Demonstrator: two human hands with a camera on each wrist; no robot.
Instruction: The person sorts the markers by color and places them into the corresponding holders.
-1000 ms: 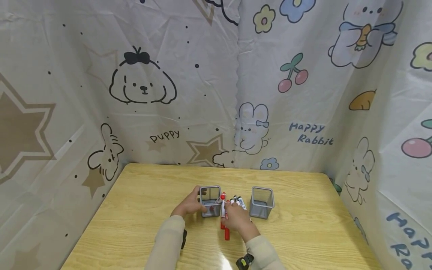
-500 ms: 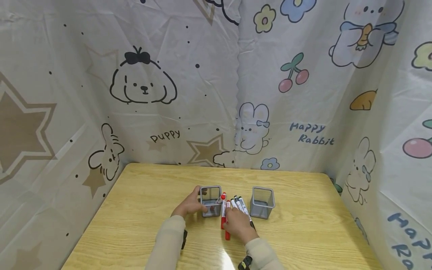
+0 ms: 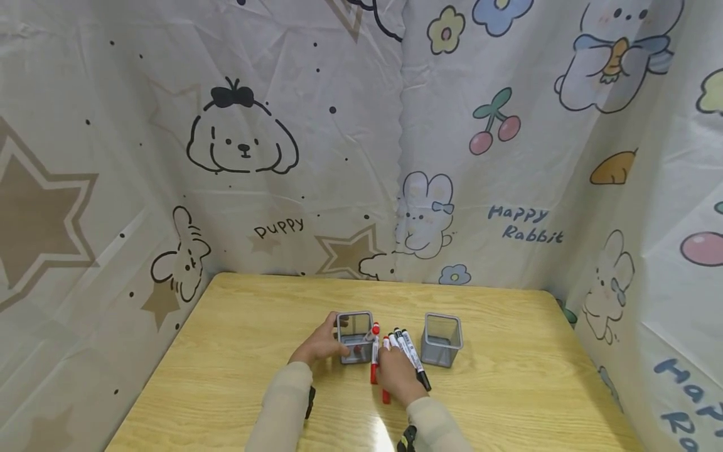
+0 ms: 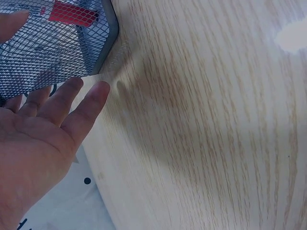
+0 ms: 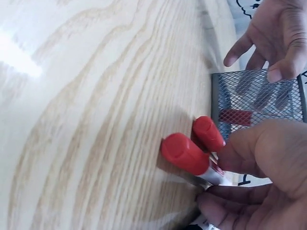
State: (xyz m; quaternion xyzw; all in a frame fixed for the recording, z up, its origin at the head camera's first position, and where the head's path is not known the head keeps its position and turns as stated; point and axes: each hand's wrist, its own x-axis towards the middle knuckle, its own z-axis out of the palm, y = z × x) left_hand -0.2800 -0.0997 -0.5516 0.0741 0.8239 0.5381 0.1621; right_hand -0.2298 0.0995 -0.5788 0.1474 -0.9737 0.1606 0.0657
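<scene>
My left hand [image 3: 319,344] holds the left mesh pen holder [image 3: 354,360] from the side, thumb at the near wall and fingers spread along the far side. In the left wrist view the index fingertip [image 4: 98,91] stands off the mesh [image 4: 57,48]. Inside leans a red marker [image 4: 74,13], its red end showing through. My right hand [image 3: 398,375] pinches a second red marker [image 5: 184,155] between thumb and fingers, its red cap pointing toward me. Another red marker [image 5: 208,134] lies beside it, close to the holder. Several black-capped markers [image 3: 411,353] lie just right of my right hand.
A second mesh pen holder [image 3: 442,355] stands upright to the right of the black markers, with none in it. The wooden table [image 3: 254,301] reaches back to a printed curtain [image 3: 271,188] that hangs along its far side and flanks.
My right hand has shifted slightly, the pinched red marker moving a little to the right, away from the other red one. More of the black markers shows. My left hand stays at the holder.
</scene>
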